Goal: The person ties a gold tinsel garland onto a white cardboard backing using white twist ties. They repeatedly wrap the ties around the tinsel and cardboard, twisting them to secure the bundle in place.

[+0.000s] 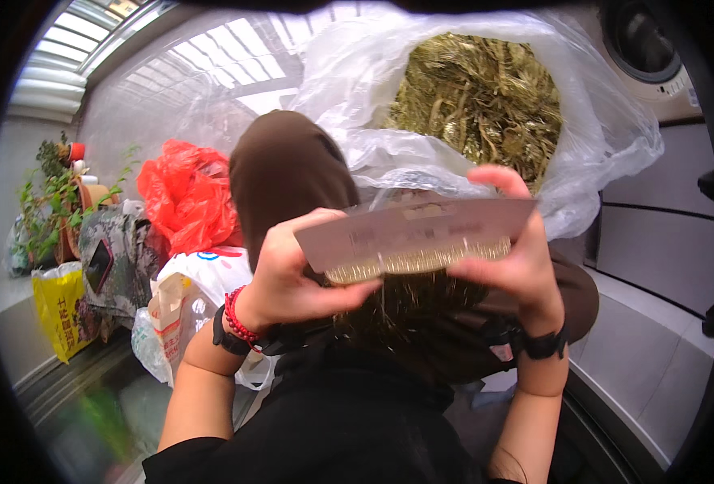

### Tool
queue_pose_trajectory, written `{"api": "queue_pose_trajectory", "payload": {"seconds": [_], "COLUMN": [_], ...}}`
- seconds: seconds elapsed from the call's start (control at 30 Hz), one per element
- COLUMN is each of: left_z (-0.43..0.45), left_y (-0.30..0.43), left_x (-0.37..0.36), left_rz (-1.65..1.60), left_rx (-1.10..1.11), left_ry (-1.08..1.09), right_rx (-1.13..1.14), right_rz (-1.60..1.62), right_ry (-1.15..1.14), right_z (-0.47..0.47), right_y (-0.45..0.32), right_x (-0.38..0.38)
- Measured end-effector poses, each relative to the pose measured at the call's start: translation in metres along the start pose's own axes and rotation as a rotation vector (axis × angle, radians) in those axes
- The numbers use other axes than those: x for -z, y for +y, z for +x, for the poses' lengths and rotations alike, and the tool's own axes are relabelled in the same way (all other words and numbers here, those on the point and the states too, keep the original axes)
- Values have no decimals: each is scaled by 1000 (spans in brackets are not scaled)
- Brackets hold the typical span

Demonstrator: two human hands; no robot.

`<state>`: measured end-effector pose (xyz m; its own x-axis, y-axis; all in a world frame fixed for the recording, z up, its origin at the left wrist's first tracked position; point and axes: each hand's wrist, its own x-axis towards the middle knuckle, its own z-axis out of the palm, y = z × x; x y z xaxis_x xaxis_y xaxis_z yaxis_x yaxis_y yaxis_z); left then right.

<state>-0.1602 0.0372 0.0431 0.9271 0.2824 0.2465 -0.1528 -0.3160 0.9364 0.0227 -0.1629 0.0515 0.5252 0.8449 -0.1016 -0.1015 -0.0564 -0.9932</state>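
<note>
A flat grey-brown card [393,227] with faint printing is held up in front of my lap, slightly tilted. Along its lower edge runs a band of gold metallic tinsel [420,259], crossed by two thin pale ties. My left hand [299,263] grips the left end of card and tinsel, thumb underneath. At the other end my right hand [517,257] pinches them, with its thumb on the tinsel and its index finger raised behind the card. More tinsel strands [387,305] hang below, dark and partly hidden by the hands.
A large clear plastic bag [599,133] gapes ahead of me, holding a heap of gold tinsel [478,97]. Red plastic bags [184,193], a white plastic bag [206,269], a yellow bag [60,308] and potted plants [54,212] stand left. A front-loading washing machine [665,85] is far right.
</note>
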Motion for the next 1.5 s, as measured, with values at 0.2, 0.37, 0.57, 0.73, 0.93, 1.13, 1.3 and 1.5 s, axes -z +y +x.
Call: {"api": "queue_pose_trajectory", "payload": {"seconds": [0.2,0.37,0.57,0.73,0.93,1.13,1.3,1.5], "left_z": [-20,-26,-18,-17,-5,-3,-1,-6], "left_y": [-10,-34,-47,-35,-37,-40,-42,-44], "left_x": [18,19,24,50,53,62,61,60], "left_rz": [-54,-37,163,941,710,630,553,536], "left_rx": [379,266,-70,-310,-295,-313,-262,-279], "left_ry": [423,608,667,367,269,173,156,94], "right_rx": [525,368,225,237,516,712,839,836], "right_rz": [-702,-486,-573,-632,-712,-669,-777,-720], "right_ry": [355,68,127,80,130,187,102,-104], "right_z": [61,45,41,38,34,39,32,21], "right_y": [-7,8,32,32,30,34,40,28], "right_x": [-61,-121,-137,-135,-134,-122,-119,-103]}}
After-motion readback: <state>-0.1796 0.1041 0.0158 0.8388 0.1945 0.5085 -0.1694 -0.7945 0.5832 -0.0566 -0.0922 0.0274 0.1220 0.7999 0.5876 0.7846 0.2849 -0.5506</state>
